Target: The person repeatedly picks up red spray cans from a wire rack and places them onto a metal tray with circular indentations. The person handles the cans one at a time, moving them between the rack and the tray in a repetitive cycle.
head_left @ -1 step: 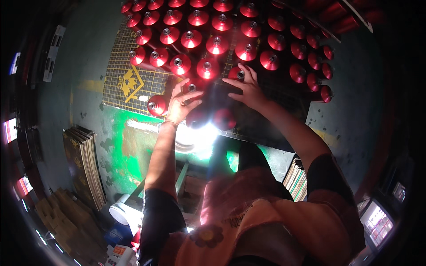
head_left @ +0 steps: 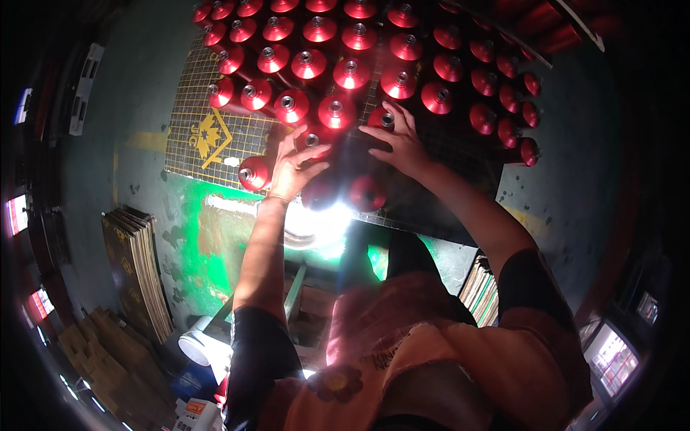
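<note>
My left hand (head_left: 290, 171) is at the near edge of a group of red bottles. Its fingers are spread around a red bottle with a clear threaded neck (head_left: 312, 139), partly hidden by them. My right hand (head_left: 407, 149) reaches in from the right, fingers apart, with its far fingertips at another red bottle (head_left: 386, 118). A gap separates the two hands. Left of my left wrist stands a single red bottle (head_left: 253, 174). Closer to me, another red bottle (head_left: 367, 194) sits in shadow beside a bright glare.
Several rows of red bottles (head_left: 350, 73) stand upright on a dark board with a yellow grid (head_left: 188, 140). Stacked boards (head_left: 136, 273) lean at the left, and another stack (head_left: 480, 293) is at the right. Flattened cardboard (head_left: 108, 359) lies lower left.
The bottles by my two hands have shifted very slightly away from me. Both hands keep nearly the same place and pose.
</note>
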A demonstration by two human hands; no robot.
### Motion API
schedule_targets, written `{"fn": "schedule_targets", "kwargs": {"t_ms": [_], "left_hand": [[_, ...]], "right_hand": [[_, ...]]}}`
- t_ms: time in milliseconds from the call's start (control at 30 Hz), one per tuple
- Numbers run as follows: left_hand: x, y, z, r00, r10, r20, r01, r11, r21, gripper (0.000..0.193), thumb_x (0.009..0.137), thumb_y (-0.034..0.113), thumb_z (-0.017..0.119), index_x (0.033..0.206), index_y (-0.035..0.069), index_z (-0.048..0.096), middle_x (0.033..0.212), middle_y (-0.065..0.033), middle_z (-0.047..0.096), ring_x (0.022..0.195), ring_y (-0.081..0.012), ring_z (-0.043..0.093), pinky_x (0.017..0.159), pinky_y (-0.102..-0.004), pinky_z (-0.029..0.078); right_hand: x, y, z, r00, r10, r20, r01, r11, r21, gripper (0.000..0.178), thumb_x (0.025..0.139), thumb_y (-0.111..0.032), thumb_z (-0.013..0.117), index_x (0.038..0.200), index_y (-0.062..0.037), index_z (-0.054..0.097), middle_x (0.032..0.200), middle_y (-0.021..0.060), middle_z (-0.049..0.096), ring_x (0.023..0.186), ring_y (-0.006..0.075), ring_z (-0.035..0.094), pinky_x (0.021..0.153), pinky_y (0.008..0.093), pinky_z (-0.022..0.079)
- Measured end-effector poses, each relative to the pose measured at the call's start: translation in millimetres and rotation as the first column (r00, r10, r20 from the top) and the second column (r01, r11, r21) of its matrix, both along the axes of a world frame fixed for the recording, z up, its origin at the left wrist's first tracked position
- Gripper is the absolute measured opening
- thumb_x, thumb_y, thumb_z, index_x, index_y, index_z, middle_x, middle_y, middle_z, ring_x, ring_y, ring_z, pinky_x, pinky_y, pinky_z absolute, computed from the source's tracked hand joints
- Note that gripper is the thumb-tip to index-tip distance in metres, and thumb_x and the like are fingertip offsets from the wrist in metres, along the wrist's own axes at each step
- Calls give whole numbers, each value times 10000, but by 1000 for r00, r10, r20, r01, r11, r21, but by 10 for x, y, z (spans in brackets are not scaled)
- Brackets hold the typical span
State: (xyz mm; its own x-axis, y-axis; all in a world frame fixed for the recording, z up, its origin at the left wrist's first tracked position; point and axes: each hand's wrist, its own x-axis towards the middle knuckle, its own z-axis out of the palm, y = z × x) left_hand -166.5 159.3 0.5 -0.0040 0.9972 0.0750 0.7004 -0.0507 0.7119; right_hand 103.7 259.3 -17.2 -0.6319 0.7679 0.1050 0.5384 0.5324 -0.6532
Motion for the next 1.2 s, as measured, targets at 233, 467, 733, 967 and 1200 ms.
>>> {"fn": "schedule_targets", "kwargs": {"t_ms": [233, 467, 733, 967, 1200], "left_hand": [[94, 195, -178, 984, 24, -177, 2, 990, 143, 461, 680, 114, 842, 1101, 282, 759, 1467, -62, 453, 1321, -341, 425, 1070, -423, 418], [-18, 37, 613, 988, 17, -155, 33, 949, 314, 409, 639, 129, 852, 1023, 249, 777, 1368, -32, 552, 1228, -323, 512, 1000, -392, 484], [-703, -1551, 1404, 582, 489, 649, -635, 772, -12, 507, 879, 304, 702, 1280, 7, 612, 1354, -155, 556, 1240, -300, 540, 1030, -420, 461], [-799, -2653, 226, 228, 664, 712, -423, 726, -542, 374, 928, 326, 558, 1194, 63, 546, 1100, -111, 615, 985, -239, 619, 846, -381, 517], [-921, -3283, -913, 357, 715, 601, -300, 697, -651, 319, 944, 321, 523, 1196, 125, 526, 1165, -184, 498, 1042, -374, 530, 912, -503, 458]], "right_hand": [[-52, 173, -335, 990, -115, -82, 127, 977, 170, 544, 685, -102, 823, 1182, -294, 706, 1452, 102, 396, 1292, 352, 407, 1060, 441, 411], [208, 214, 352, 971, -117, -207, 163, 960, 225, 532, 646, -70, 812, 1137, -261, 732, 1420, 82, 473, 1266, 332, 445, 1042, 422, 430], [600, -204, 1694, 637, -377, -673, -40, 855, -517, 577, 738, 17, 683, 1305, -53, 602, 1414, 102, 512, 1229, 214, 530, 1073, 368, 411], [-674, -1550, 717, 572, -596, -564, -754, -110, -648, 497, 957, -259, 558, 1380, -14, 470, 1279, 128, 596, 1149, 215, 594, 1024, 390, 467], [-1470, -2777, -235, 580, -392, -714, -716, 173, -677, 520, 982, -391, 580, 1335, -15, 517, 1179, 110, 641, 1074, 208, 631, 978, 379, 501]]}}
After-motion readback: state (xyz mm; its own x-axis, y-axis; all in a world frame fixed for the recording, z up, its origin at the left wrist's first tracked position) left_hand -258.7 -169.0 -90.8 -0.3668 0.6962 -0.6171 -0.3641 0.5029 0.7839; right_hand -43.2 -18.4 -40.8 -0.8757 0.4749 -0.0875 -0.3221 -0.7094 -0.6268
